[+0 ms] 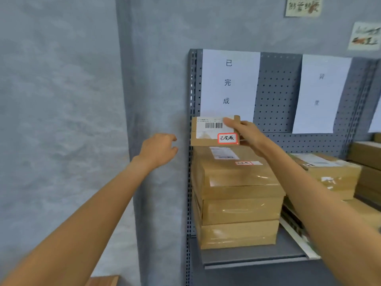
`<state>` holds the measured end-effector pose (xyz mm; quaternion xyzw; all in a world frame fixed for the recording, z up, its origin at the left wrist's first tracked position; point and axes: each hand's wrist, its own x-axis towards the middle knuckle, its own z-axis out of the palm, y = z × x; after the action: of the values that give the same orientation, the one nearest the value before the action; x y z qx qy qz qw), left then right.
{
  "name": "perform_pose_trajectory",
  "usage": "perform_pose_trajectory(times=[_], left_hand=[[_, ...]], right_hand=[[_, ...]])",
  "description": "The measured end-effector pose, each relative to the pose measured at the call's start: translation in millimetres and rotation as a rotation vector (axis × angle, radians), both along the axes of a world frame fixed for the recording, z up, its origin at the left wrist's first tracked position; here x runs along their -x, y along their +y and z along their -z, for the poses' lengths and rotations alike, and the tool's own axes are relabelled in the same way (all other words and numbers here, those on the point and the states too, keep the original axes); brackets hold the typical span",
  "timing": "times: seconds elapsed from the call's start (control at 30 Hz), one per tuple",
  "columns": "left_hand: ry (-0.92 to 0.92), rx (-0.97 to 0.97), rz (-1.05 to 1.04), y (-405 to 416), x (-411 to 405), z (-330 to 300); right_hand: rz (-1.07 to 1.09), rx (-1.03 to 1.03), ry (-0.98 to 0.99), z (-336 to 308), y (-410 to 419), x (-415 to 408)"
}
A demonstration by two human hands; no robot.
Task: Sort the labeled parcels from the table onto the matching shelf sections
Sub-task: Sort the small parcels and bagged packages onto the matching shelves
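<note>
Blue-grey wall (61, 100) seen left, with corner column beside shelf. Grey pegboard shelf unit (276, 96) fitted with two white section signs: left sign (228, 83) above parcel stack, right sign (321, 93) blurred. Stack of brown parcels (239, 201) set on left shelf section; more boxes (329, 174) stacked right of it. Small labeled parcel (212, 131) held just above stack top, gripped by right hand (247, 135). Left hand (158, 149) raised beside shelf upright, fingers loosely curled, nothing grasped.
</note>
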<state>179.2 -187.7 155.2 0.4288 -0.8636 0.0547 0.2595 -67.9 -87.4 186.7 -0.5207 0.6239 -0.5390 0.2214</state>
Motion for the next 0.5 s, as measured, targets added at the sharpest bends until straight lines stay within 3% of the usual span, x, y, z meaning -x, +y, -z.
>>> perform_pose_trajectory(times=[0.23,0.5], left_hand=[[-0.001,0.013,0.097,7,101,-5],[-0.016,-0.086,0.103,-14,149,9]], right_hand=[[0.01,0.015,-0.008,11,0,82],[-0.051,-0.003,-0.006,28,-27,141]])
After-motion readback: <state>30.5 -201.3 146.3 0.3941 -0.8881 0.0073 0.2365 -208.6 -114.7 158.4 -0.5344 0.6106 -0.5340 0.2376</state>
